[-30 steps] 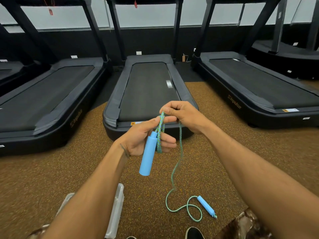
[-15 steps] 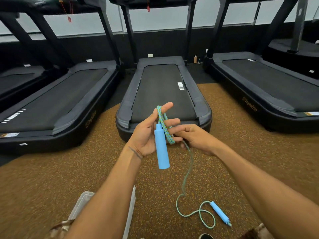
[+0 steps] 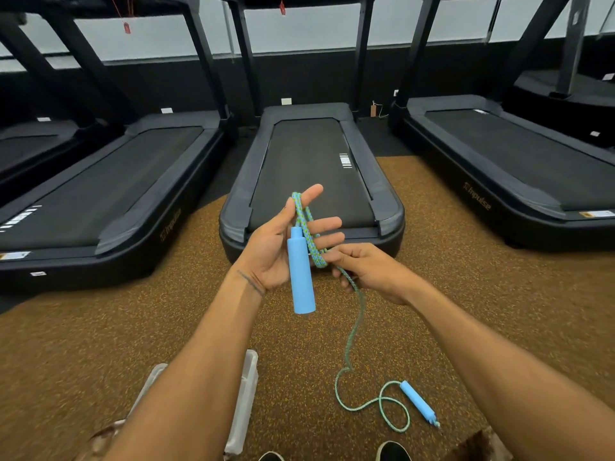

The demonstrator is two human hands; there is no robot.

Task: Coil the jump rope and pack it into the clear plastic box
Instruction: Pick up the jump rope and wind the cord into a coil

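My left hand point(image 3: 283, 247) is raised palm up with its fingers spread, and loops of the green-blue jump rope point(image 3: 354, 331) hang around them. One blue handle point(image 3: 301, 272) dangles against that palm. Just to the right and lower, my right hand point(image 3: 369, 272) pinches the rope at the bottom of the loops. From there the rope drops to the floor and curls to the second blue handle point(image 3: 418, 405). The clear plastic box point(image 3: 244, 404) lies on the floor at the lower left, mostly hidden by my left forearm.
The floor point(image 3: 100, 344) is brown speckled rubber. A black treadmill point(image 3: 312, 181) stands straight ahead, its rear end close behind my hands, with more treadmills left point(image 3: 109, 197) and right point(image 3: 519, 168). My shoes point(image 3: 392, 452) show at the bottom edge.
My right hand has come down from the top of the loops to their lower end, drawing the rope with it. My left fingers have spread open. The floor handle has hardly shifted.
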